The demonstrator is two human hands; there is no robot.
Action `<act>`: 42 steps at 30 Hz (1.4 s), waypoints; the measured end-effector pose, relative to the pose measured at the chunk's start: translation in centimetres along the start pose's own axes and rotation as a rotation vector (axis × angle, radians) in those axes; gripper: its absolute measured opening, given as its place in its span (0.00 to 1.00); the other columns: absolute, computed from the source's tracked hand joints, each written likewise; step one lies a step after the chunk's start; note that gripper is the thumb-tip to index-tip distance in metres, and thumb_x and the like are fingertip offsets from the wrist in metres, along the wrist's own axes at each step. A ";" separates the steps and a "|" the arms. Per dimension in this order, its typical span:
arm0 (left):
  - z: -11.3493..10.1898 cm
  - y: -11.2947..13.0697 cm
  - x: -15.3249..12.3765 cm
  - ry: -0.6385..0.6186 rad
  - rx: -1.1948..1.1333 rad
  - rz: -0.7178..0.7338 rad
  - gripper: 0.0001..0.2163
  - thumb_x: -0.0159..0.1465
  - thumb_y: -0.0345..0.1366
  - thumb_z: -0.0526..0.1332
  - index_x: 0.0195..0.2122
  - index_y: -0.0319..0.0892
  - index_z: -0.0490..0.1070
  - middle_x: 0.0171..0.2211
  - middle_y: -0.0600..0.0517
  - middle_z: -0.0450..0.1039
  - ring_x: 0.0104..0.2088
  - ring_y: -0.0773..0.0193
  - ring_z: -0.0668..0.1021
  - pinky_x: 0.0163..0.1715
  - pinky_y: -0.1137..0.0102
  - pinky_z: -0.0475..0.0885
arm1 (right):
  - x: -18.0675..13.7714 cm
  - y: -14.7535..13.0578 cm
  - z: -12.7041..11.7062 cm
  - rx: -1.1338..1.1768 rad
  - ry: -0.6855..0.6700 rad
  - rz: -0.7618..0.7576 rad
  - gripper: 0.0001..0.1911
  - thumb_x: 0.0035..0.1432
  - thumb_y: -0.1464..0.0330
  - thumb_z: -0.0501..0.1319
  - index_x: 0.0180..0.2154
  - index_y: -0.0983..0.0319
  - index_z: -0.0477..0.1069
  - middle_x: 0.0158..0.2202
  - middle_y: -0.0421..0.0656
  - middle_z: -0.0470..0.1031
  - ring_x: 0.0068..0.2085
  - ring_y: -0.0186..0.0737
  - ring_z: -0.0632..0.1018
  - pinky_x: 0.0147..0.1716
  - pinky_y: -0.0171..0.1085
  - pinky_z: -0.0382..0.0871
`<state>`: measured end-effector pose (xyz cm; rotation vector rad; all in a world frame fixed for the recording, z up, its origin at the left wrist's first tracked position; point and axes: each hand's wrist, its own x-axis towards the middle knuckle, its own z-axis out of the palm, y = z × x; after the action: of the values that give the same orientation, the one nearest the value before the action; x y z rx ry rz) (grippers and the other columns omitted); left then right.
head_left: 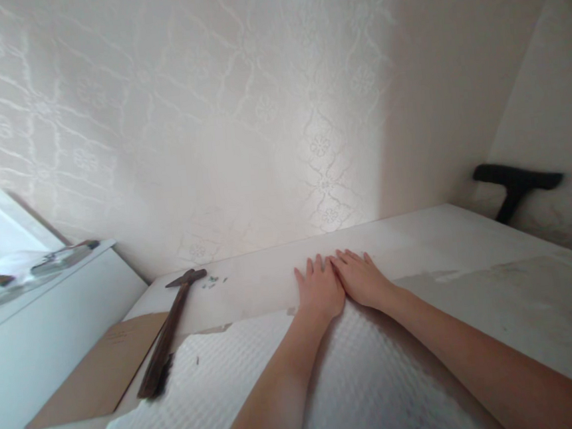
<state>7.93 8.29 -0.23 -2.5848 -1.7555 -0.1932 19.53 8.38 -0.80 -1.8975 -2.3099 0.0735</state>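
Observation:
My left hand [319,293] and my right hand [362,280] lie side by side, palms down, with fingers stretched toward the wall. Their thumb sides touch each other. Beneath the wrists is a white sheet with an embossed, quilted-looking pattern [229,366], rising in a ridge between the forearms. The fingertips rest on a smooth white surface [266,276] past its uneven far edge. To the left, a hammer [172,328] with a dark wooden handle lies near several small dark bits [212,281], possibly nails. What lies under the palms is hidden.
A brown cardboard piece [100,374] lies left of the hammer. A white cabinet [65,320] carrying assorted items borders the left side. Patterned wallpaper [237,112] covers the wall behind. A black T-shaped object [517,182] stands at the right.

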 end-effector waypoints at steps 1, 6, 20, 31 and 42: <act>0.0 0.0 0.0 0.001 0.000 -0.001 0.25 0.67 0.38 0.41 0.65 0.39 0.53 0.66 0.43 0.52 0.65 0.48 0.55 0.60 0.43 0.52 | 0.0 0.0 -0.1 -0.002 -0.005 0.002 0.26 0.66 0.70 0.40 0.64 0.66 0.55 0.66 0.54 0.51 0.65 0.55 0.55 0.59 0.60 0.49; -0.2 0.1 -0.1 -0.006 0.001 -0.006 0.25 0.68 0.38 0.41 0.65 0.39 0.53 0.66 0.43 0.52 0.65 0.48 0.55 0.61 0.44 0.51 | -0.1 -0.1 -0.3 -0.007 -0.020 0.008 0.26 0.66 0.70 0.41 0.64 0.66 0.54 0.66 0.53 0.51 0.65 0.54 0.55 0.60 0.59 0.49; -0.1 0.0 0.0 -0.004 -0.008 -0.002 0.24 0.68 0.38 0.42 0.65 0.40 0.53 0.66 0.43 0.52 0.65 0.48 0.55 0.61 0.43 0.51 | -0.1 -0.1 -0.2 0.009 -0.015 -0.003 0.27 0.66 0.70 0.40 0.64 0.67 0.55 0.66 0.54 0.51 0.65 0.55 0.54 0.59 0.60 0.49; -0.1 0.1 0.0 0.001 -0.027 -0.005 0.25 0.68 0.38 0.42 0.65 0.39 0.53 0.66 0.43 0.52 0.65 0.48 0.55 0.61 0.43 0.51 | 0.1 0.0 0.0 0.009 -0.016 0.000 0.27 0.66 0.69 0.40 0.64 0.66 0.55 0.66 0.54 0.51 0.65 0.55 0.55 0.59 0.60 0.49; -0.3 0.1 0.0 -0.018 -0.021 -0.012 0.24 0.68 0.38 0.42 0.65 0.39 0.53 0.66 0.43 0.52 0.66 0.48 0.55 0.61 0.43 0.50 | 0.1 0.0 -0.1 -0.003 -0.016 0.011 0.27 0.66 0.70 0.41 0.64 0.66 0.54 0.66 0.53 0.51 0.65 0.54 0.55 0.59 0.59 0.49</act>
<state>8.04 8.21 0.08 -2.5988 -1.7855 -0.1893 19.49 8.42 -0.73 -1.9181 -2.3107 0.0873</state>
